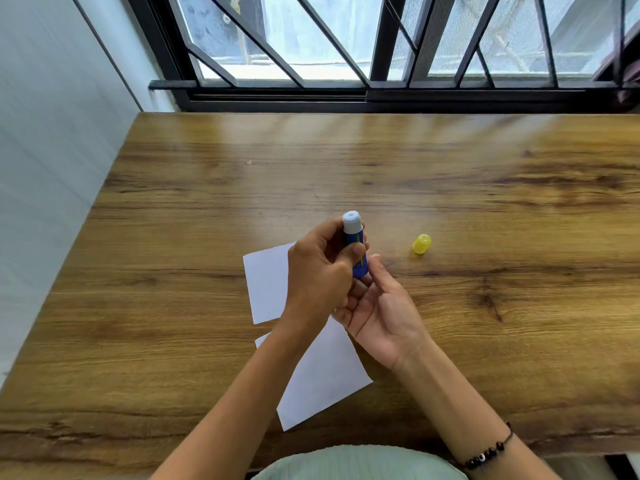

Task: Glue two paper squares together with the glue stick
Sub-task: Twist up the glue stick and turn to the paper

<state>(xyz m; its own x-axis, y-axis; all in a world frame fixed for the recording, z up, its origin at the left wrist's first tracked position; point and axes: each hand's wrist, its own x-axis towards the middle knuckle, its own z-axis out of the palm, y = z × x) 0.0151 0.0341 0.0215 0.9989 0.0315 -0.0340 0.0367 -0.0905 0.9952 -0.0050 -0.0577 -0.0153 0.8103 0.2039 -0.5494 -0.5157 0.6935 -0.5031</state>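
My left hand (318,271) grips a blue glue stick (354,240) upright above the table, its uncapped pale top pointing up. My right hand (381,306) is palm up just beside it, with thumb and fingertips pinching the stick's bottom end. The yellow cap (421,243) lies on the table to the right of the stick. Two white paper squares lie flat under my arms: one farther (266,285), partly hidden by my left hand, and one nearer (322,379), crossed by my left forearm.
The wooden table (485,202) runs to a window with dark bars at the back and a white wall on the left. Its front edge is near my body. A beaded bracelet (488,453) is on my right wrist.
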